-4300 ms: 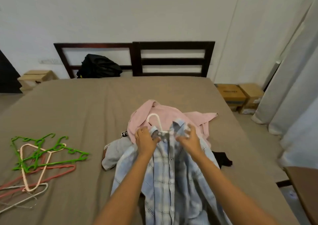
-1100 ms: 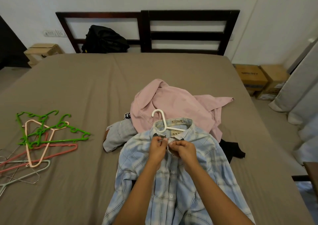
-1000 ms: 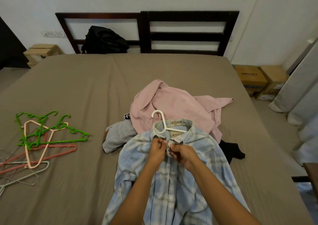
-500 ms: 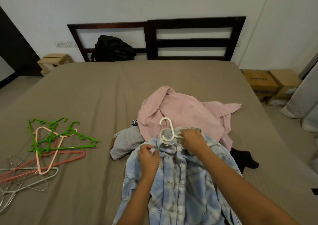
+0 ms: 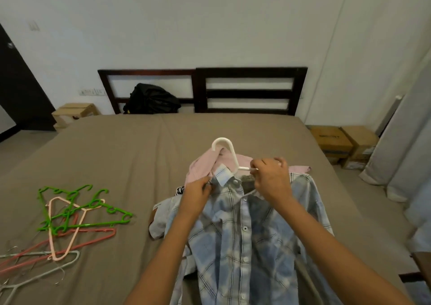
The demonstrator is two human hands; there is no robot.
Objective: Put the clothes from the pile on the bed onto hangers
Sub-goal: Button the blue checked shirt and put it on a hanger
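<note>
The blue plaid shirt (image 5: 242,234) sits on a white hanger (image 5: 229,150), above the pile on the bed (image 5: 116,153) (pink shirt (image 5: 200,167) just behind). The right grip (image 5: 270,176) is curled round the hanger's arm; the left grip (image 5: 198,191) pinches the collar tip

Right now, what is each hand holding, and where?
Left hand: blue plaid shirt, by its collar. Right hand: white plastic hanger, by its arm.

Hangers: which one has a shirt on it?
The white hanger, in the collar of the blue plaid shirt, held by the right hand. The green, pink and grey hangers lie bare in a heap at left.
</note>
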